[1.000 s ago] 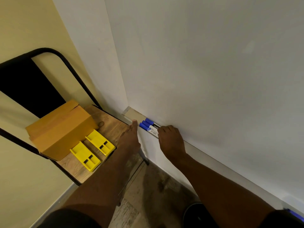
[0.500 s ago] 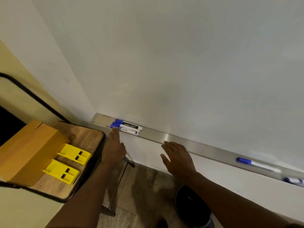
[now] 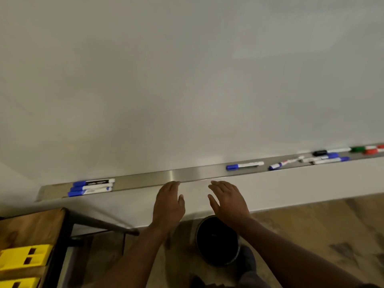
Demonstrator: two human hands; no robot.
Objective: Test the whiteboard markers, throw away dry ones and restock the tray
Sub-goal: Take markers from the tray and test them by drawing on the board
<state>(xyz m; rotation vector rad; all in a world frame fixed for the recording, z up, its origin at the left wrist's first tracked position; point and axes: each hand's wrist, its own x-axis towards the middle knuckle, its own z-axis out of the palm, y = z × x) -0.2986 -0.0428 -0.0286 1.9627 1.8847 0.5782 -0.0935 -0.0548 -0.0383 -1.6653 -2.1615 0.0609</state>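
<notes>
A long metal tray (image 3: 145, 180) runs under the whiteboard (image 3: 187, 80). Three blue-capped markers (image 3: 91, 187) lie side by side at its left end. One blue-capped marker (image 3: 244, 164) lies alone right of the middle, and several more markers (image 3: 324, 157) with blue, black, green and red caps are scattered at the far right. My left hand (image 3: 168, 204) and my right hand (image 3: 228, 202) hover just below the tray's middle, both open with fingers spread and holding nothing. My left fingertips reach the tray's front edge.
A black round bin (image 3: 216, 244) stands on the floor under my right wrist. At the lower left a wooden chair seat (image 3: 33, 227) with a black metal frame carries two yellow plastic pieces (image 3: 22, 258). Wooden floor extends to the right.
My view has swung right along the tray. Both hands left the three blue markers at the left end and moved right to the tray's middle. More markers have come into view at the right.
</notes>
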